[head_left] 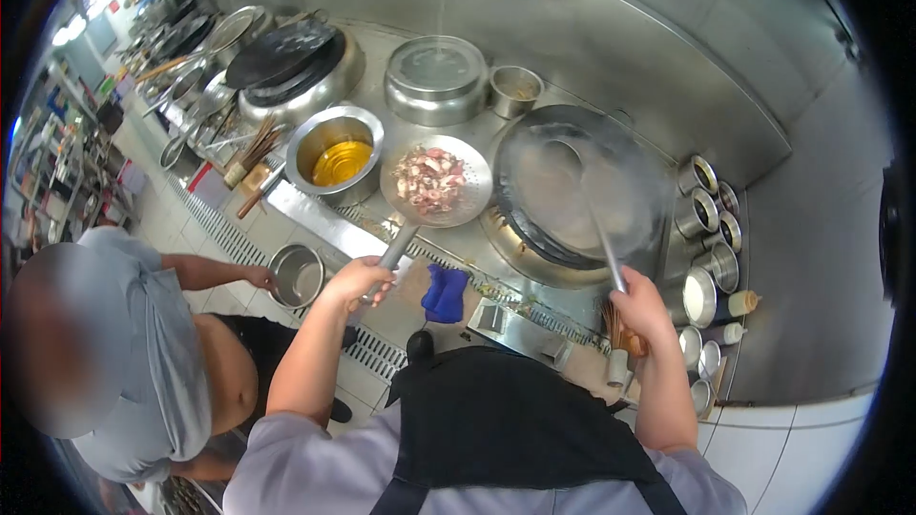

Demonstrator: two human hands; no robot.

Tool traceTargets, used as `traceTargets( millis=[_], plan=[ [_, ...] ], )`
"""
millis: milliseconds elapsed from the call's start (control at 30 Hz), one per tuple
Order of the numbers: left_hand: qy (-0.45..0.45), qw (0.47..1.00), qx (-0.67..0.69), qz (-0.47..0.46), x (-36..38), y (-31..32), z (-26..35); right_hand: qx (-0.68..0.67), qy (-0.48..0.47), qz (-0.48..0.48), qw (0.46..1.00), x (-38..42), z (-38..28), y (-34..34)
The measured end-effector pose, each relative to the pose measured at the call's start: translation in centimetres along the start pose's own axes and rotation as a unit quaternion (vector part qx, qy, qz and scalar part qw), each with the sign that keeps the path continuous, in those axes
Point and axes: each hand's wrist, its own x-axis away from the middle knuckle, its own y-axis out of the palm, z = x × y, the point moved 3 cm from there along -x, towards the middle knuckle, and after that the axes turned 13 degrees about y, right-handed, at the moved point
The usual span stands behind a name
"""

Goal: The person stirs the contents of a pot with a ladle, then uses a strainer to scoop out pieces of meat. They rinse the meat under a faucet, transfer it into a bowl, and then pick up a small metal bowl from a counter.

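Observation:
My left hand (pixel 359 283) is closed round the handle of a perforated strainer (pixel 473 193), which holds pieces of pinkish meat (pixel 429 180). The strainer is held level between a metal pot of yellow oil (pixel 341 163) and a large black wok (pixel 512 213). In the wok, steam rises over cloudy liquid (pixel 553 193). My right hand (pixel 641 302) grips the handle of a long ladle (pixel 605 236), whose bowl lies in the wok's liquid.
At the left a person (pixel 172 343) holds an empty metal pot (pixel 297 277). A blue cloth (pixel 445 293) lies on the front edge. Seasoning containers (pixel 699 297) line the right side. Behind are an upturned pot (pixel 436 81), a small pot (pixel 516 91) and another wok (pixel 280 57).

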Motion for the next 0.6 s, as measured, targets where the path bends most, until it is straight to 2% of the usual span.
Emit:
traceTargets(
  millis=[33, 67, 100, 133, 167, 200, 233, 267, 300, 333, 400, 433, 500, 600],
  plan=[
    [-0.001, 1.000, 0.011, 0.008, -0.6, -0.4, -0.8, 0.196, -0.057, 0.168, 0.964, 0.2, -0.9, -0.4],
    [-0.001, 1.000, 0.018, 0.018, -0.9, -0.6, -1.1, 0.375, -0.117, 0.325, 0.860, 0.8, -2.3, -0.4],
    [-0.006, 1.000, 0.020, 0.017, -1.2, -0.7, -1.4, 0.304, -0.090, 0.297, 0.901, 1.2, -4.3, -0.4],
    [-0.012, 1.000, 0.021, 0.015, -1.5, -0.8, -1.5, 0.337, -0.227, 0.341, 0.848, -1.4, -3.6, -1.7],
    [-0.017, 0.999, 0.023, 0.014, -1.8, -0.8, -1.5, 0.228, -0.165, 0.271, 0.920, -1.3, -5.9, -1.4],
    [-0.016, 0.999, 0.028, 0.019, -2.2, -0.9, -1.8, 0.113, -0.096, 0.196, 0.969, -1.4, -8.8, -0.5],
    [-0.019, 0.999, 0.038, 0.017, -2.8, -1.1, -2.2, 0.117, -0.098, 0.193, 0.969, -2.5, -10.8, 0.6],
    [-0.020, 0.999, 0.049, 0.013, -3.6, -1.4, -2.7, -0.039, -0.104, 0.134, 0.985, -4.0, -12.3, 1.9],
    [-0.013, 0.999, 0.051, 0.014, -4.5, -1.8, -3.5, -0.194, -0.106, 0.070, 0.973, -5.3, -13.2, 3.1],
    [-0.007, 0.998, 0.054, 0.018, -5.2, -2.3, -4.2, -0.190, -0.112, 0.067, 0.973, -6.8, -13.9, 4.1],
    [0.003, 0.998, 0.068, 0.002, -6.1, -2.3, -4.6, -0.221, -0.074, -0.075, 0.970, -9.4, -16.2, 6.9],
    [0.001, 0.997, 0.076, 0.008, -6.5, -2.5, -5.0, -0.160, -0.090, -0.020, 0.983, -10.6, -18.0, 7.3],
    [-0.001, 0.998, 0.059, 0.017, -7.4, -2.7, -5.5, -0.058, -0.110, 0.009, 0.992, -16.0, -21.4, 7.8],
    [-0.011, 1.000, 0.020, 0.009, -8.2, -3.5, -6.8, 0.050, -0.155, 0.097, 0.982, -23.0, -26.5, 10.7]
  ],
)
